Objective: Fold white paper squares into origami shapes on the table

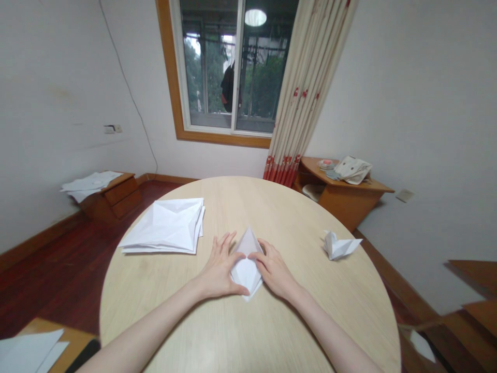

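- The kite-shaped folded paper [247, 272] sits on the tabletop [233, 336], right of the paper stack [166, 225].
- The left hand [220, 269] is spread, thumb and forefinger touching the folded paper.
- The right hand [276, 270], half-curled, holds its right edge.

over my feed i saw matt white paper on the folded diamond [247, 272], creased paper on the stack [165, 228] and winged piece [337, 249]; smooth, low-sheen wood-look tabletop [233, 331], cloth curtain [306, 88], glossy window panes [264, 77]. floor [39, 274] looked dark, faintly shiny wood.
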Tool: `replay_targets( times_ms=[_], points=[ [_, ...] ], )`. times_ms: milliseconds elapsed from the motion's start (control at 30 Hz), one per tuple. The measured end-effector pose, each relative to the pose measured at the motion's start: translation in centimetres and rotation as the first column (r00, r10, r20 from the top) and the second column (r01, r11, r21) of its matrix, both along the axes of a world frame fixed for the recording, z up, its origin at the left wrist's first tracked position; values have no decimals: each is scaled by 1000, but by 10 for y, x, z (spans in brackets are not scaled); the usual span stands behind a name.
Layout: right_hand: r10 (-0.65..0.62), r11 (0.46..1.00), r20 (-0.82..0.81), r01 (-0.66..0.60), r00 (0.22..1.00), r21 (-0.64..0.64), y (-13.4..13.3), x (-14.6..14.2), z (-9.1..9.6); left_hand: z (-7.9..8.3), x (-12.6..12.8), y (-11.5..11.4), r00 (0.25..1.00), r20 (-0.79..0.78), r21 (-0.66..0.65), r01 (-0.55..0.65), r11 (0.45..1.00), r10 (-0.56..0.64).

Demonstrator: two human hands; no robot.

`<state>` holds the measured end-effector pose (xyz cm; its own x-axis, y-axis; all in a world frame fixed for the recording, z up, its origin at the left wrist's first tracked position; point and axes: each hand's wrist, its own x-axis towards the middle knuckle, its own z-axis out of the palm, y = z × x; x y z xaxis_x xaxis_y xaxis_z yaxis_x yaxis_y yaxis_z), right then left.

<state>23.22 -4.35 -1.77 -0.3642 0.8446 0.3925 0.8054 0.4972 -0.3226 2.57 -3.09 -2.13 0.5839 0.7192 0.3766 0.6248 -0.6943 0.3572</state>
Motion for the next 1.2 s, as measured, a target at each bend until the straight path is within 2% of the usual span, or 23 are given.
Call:
replay_targets(
  times_ms=[367, 500, 767, 1200],
  points=[
    [-57, 996, 140, 46, 988, 80, -4, -1, 7, 3, 0, -2, 998, -51, 93, -39, 995, 44],
    [-77, 995, 191, 63, 979, 78, -5, -1, 9, 6, 1, -4, 991, -112, 159, -55, 986, 73],
    [-81, 997, 295, 78, 952, 24, -9, -1, 25, 15, 1, -9, 962, -248, 240, -51, 969, 112],
    [-56, 998, 334, 49, 941, 29, -8, 2, 29, 14, 3, -9, 961, -247, 281, -48, 958, 121]
  ],
)
